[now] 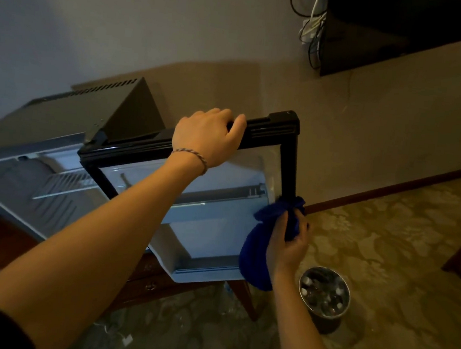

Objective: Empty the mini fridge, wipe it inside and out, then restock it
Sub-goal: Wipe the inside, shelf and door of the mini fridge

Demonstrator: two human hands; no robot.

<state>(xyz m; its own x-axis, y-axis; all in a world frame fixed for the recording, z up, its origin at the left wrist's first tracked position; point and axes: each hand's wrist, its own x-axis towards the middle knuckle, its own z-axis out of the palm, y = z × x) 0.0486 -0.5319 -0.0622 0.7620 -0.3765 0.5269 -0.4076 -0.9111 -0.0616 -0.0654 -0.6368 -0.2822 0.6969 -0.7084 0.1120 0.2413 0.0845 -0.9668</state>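
Nearest, right hand [287, 243] clamps blue cloth [257, 264] around black side edge of open fridge door [219, 215]. Left hand [206, 135] curls over door's top edge, fingers wrapped round it. Beyond, mini fridge [60, 121] on wooden table [157, 280], interior shelf visible. Metal bin [324, 293] on carpet at right.

The black fridge [60, 118] sits on a wooden desk [143, 281] with its door [215, 201] swung wide open, pale inner liner and door shelves showing. A wire shelf [62, 183] sits inside. A blue cloth [258, 255] is wrapped around the door's outer edge.
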